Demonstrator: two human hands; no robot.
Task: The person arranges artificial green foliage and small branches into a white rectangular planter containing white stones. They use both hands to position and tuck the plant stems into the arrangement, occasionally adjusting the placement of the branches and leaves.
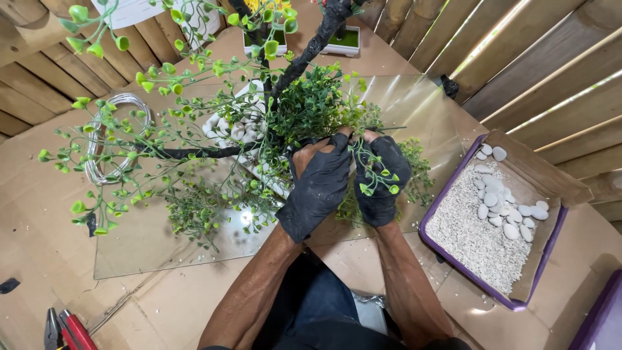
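Observation:
An artificial tree with dark twisted branches (pixel 310 53) and green plastic leaves stands in a white pot (pixel 228 127) filled with white pebbles. Both my hands wear black fingerless gloves. My left hand (pixel 319 183) and my right hand (pixel 382 176) sit side by side at the tree's base, fingers pinched on a small leafy green sprig (pixel 372 170) among dense foliage. The fingertips are partly hidden by leaves. The pot rests on a clear sheet (pixel 162 240) over cardboard.
A purple-rimmed box (pixel 492 291) at right holds white gravel and smooth pale stones (pixel 508 210). A coil of silver wire (pixel 103 139) lies at left. Red-handled pliers (pixel 65 330) sit at the bottom left. A small potted plant (pixel 343 40) stands at the back, by wooden slats.

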